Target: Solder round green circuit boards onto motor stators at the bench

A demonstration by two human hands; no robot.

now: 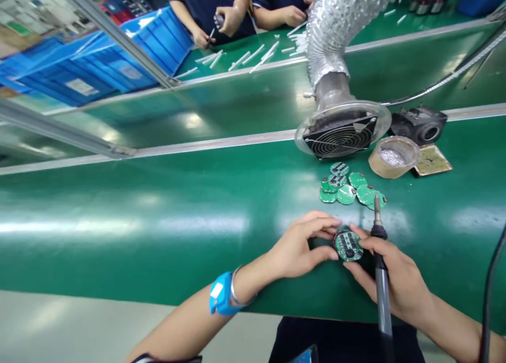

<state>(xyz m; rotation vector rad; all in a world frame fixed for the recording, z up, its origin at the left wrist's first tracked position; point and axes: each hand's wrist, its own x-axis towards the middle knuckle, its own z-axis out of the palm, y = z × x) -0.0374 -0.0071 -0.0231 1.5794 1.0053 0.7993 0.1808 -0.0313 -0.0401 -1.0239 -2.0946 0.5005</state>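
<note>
A round green circuit board (348, 245) with black components sits between my two hands, just above or on the green bench. The fingers and thumb of my left hand (294, 247) close on its left edge. My right hand (405, 281) grips a soldering iron (382, 294), its tip pointing away from me. The thumb and index finger of that same hand also reach the board's right side. Just beyond, several loose round circuit boards (346, 194) lie in a heap, and the iron's tip overlaps them in view. A blue wrist strap (222, 293) circles my left wrist.
Behind the heap hangs a fume extractor fan (343, 136) on a silver duct (332, 31). A tan bowl (381, 165), a soldering-iron holder (421, 125) and a square tray (445, 165) stand right. Across the rail, two co-workers handle parts near blue bins (158, 47) and white strips (237, 61).
</note>
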